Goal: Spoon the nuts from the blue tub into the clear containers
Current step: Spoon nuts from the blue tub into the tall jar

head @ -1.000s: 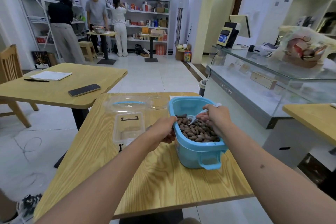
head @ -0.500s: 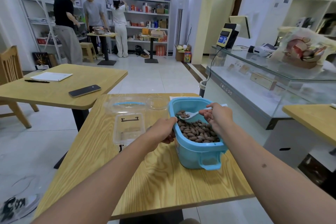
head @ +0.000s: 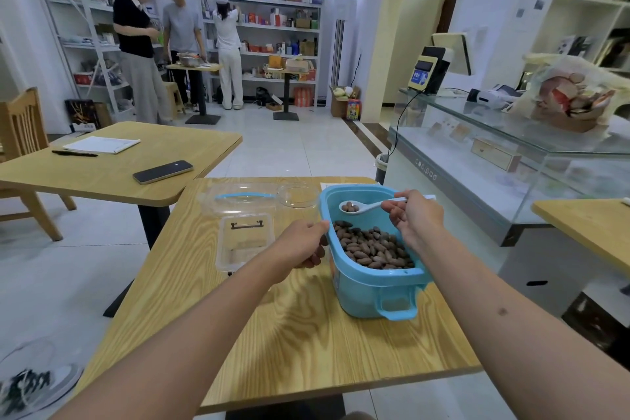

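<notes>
So the blue tub (head: pixel 375 283) sits on the wooden surface (head: pixel 306 344), over toward its right edge, and there's a decent pile of brown nuts (head: pixel 371 245) in the bottom. The right hand (head: pixel 414 218) is above the far end of the tub, fingers curled round the handle of a white spoon (head: pixel 361 206). The spoon's bowl points left and has a few nuts in it, held up clear of the pile, about level with the tub's rim. The left hand (head: pixel 303 244) is on the tub's left wall, thumb up at the rim and fingers wrapped onto the side, so it's gripping the tub.

Just left of the tub there's a clear box (head: pixel 245 242) with a dark latch marking on it, can't really tell if anything's inside. Past that, at the far left of the tub, is a bigger clear container (head: pixel 238 198) with a blue handle, and a small round clear cup (head: pixel 296 194) right by the tub's far corner.

Further left of the tub is another wooden surface (head: pixel 102 177) with a phone (head: pixel 163 172), a pen and a notepad. To the tub's right is a glass counter (head: pixel 511 160). Three people stand by shelves way at the back.
</notes>
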